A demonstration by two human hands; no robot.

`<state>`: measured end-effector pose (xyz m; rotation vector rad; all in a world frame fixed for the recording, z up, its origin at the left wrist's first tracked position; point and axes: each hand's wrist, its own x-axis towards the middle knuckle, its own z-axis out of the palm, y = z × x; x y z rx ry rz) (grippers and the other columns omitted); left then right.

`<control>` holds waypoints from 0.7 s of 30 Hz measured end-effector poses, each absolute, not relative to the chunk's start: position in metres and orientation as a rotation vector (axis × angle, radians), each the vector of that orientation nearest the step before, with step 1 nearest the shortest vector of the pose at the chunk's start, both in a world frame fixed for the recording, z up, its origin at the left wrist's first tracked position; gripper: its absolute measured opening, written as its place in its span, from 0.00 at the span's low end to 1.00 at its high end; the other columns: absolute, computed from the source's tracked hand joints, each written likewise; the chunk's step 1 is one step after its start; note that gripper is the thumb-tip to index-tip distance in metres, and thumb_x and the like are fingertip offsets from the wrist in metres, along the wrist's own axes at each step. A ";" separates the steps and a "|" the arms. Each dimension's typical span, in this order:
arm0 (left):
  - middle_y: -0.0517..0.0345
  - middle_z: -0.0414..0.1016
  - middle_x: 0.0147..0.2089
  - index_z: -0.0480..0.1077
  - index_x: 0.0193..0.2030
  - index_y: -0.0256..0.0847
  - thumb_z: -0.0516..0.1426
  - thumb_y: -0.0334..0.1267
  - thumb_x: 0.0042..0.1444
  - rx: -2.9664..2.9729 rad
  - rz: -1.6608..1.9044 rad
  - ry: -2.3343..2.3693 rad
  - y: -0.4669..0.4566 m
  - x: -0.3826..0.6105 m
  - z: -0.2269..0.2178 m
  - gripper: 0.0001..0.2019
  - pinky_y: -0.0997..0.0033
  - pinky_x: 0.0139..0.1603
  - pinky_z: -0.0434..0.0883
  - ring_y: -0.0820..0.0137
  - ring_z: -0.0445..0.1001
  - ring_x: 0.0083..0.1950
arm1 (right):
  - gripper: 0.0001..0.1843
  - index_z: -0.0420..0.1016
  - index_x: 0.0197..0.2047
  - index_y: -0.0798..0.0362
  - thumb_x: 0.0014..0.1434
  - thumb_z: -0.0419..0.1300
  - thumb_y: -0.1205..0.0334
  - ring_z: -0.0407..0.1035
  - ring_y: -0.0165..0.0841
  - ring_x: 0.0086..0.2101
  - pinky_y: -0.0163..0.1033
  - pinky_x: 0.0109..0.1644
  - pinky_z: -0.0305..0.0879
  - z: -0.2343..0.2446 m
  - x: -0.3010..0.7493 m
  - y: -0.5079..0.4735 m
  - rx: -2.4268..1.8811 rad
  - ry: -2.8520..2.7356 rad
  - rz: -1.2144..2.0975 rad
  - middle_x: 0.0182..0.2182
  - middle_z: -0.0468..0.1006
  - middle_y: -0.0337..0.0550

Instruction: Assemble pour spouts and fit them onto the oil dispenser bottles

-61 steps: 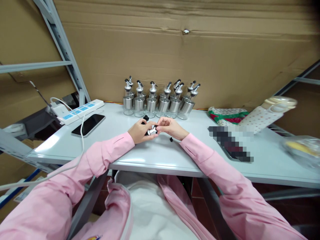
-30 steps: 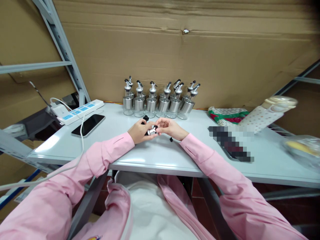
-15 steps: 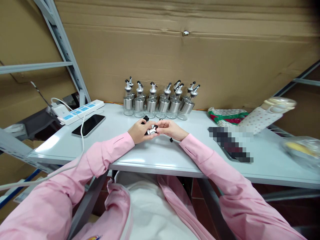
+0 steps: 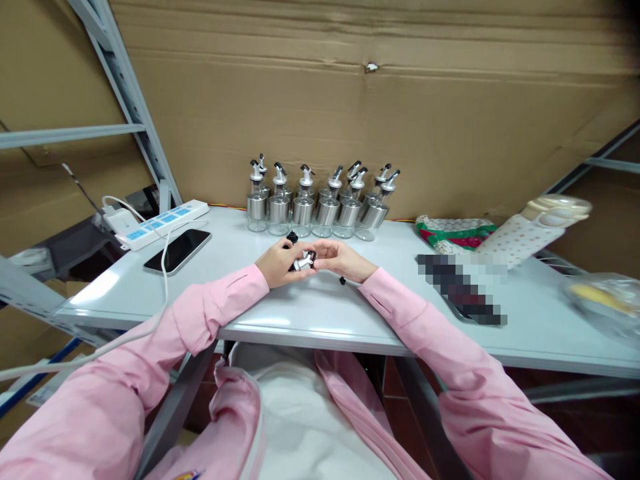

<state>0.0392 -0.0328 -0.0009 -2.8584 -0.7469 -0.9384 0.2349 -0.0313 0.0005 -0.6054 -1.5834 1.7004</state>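
My left hand (image 4: pixel 279 263) and my right hand (image 4: pixel 344 259) meet over the middle of the white table (image 4: pixel 310 313). Between their fingertips is a small silver and black spout cap (image 4: pixel 303 262). The left fingers are curled round it and the right fingers pinch its black end. A small black part (image 4: pixel 292 236) lies just behind my left hand, and another tiny black piece (image 4: pixel 343 281) lies by my right wrist. Several glass bottles with steel sleeves and pour spouts (image 4: pixel 320 203) stand in a row at the back.
A black phone (image 4: pixel 177 249) and a white power strip (image 4: pixel 156 222) with its cable lie at the left. At the right are a patterned cloth (image 4: pixel 453 231), a dotted white sleeve (image 4: pixel 530 230) and a pixelated dark object (image 4: pixel 463 288). Cardboard (image 4: pixel 350 100) backs the table; metal shelf posts (image 4: pixel 125 93) stand left.
Both hands stay together on the spout cap; only the fingers have shifted slightly as they work it. Nothing else on the table has moved.
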 end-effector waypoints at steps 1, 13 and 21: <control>0.55 0.76 0.35 0.61 0.50 0.36 0.49 0.52 0.55 -2.864 -0.935 -0.745 -0.033 0.039 -0.001 0.23 0.66 0.47 0.63 0.69 0.70 0.35 | 0.19 0.72 0.39 0.55 0.41 0.68 0.69 0.71 0.24 0.28 0.31 0.35 0.67 0.001 0.234 -0.032 -0.595 -1.592 1.696 0.29 0.78 0.36; 0.55 0.75 0.39 0.63 0.52 0.38 0.49 0.52 0.56 -2.819 -0.889 -0.704 -0.033 0.040 -0.003 0.23 0.67 0.45 0.63 0.70 0.68 0.34 | 0.17 0.73 0.37 0.56 0.41 0.68 0.69 0.71 0.22 0.27 0.29 0.33 0.68 0.006 0.232 -0.036 -0.550 -1.603 1.724 0.28 0.77 0.35; 0.55 0.75 0.40 0.63 0.50 0.38 0.50 0.51 0.56 -2.826 -0.912 -0.719 -0.032 0.040 -0.004 0.21 0.67 0.46 0.63 0.71 0.68 0.34 | 0.18 0.72 0.37 0.56 0.41 0.68 0.69 0.71 0.23 0.28 0.30 0.34 0.68 0.007 0.231 -0.036 -0.557 -1.605 1.715 0.29 0.78 0.36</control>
